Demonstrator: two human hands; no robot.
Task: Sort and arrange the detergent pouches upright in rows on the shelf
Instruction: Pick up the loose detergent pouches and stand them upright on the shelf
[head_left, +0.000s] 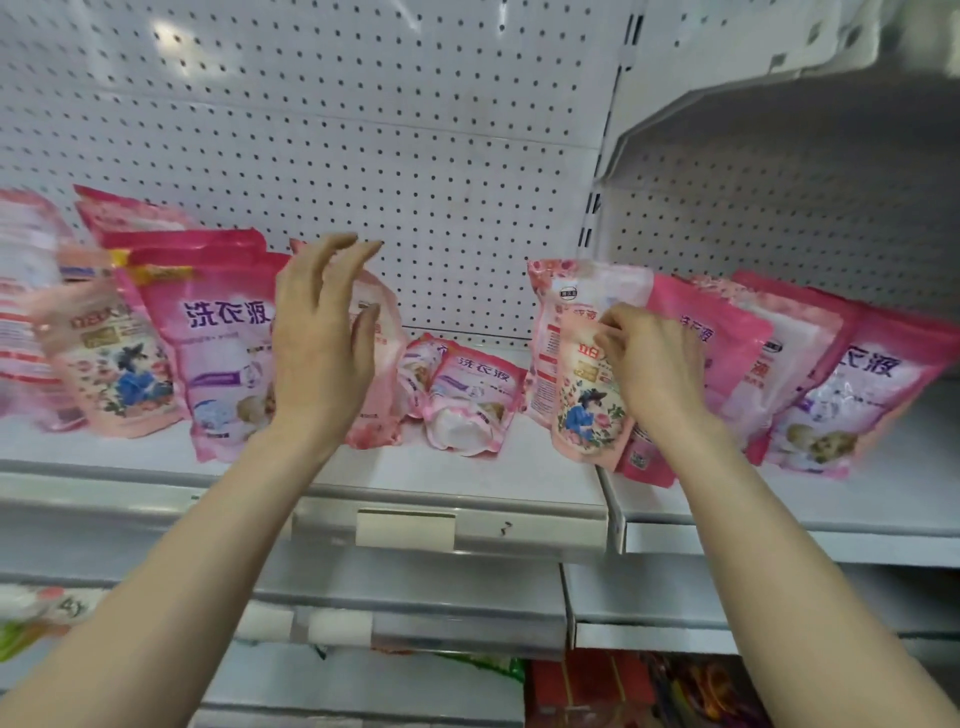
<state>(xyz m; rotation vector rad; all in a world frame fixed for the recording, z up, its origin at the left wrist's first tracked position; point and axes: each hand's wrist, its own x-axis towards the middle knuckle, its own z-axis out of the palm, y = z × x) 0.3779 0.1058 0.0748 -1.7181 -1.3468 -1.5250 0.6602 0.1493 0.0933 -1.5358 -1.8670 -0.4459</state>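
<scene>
Shelf of white painted metal (467, 480) carries two loose groups of glossy pink detergent pouches (124, 374). A slumped pink-and-white pouch (470, 402) lies on its back in the gap between them, and it serves here as the marker.

Just left of the marker, the left hand (324, 343) hovers in front of a pale pink upright pouch (382, 364). Its fingers (337, 270) are spread and released, and I cannot tell whether the thumb touches the film. Further left stands a deep pink pouch with purple lettering (223, 353).

Just right of the marker, the right hand (657, 369) has its fingers (615, 332) curled onto the upper part of a pale flowered pouch with a blue-dressed figure (584, 410). As far as the view shows, they are pinching it. Behind and right of that one, a row of darker pink pouches (852, 384) stands tilted, each leaning on the next.

The flowered pouch looks to be propping that tilted row. Drawing it away could let the neighbours slide down toward the marker, or forward over the shelf's front lip, which they stand near. The upright pouch left of the marker has no grip on it and nothing beside it on the gap side. Being soft and bottom-heavy, it may sag over onto the slumped one.
</scene>
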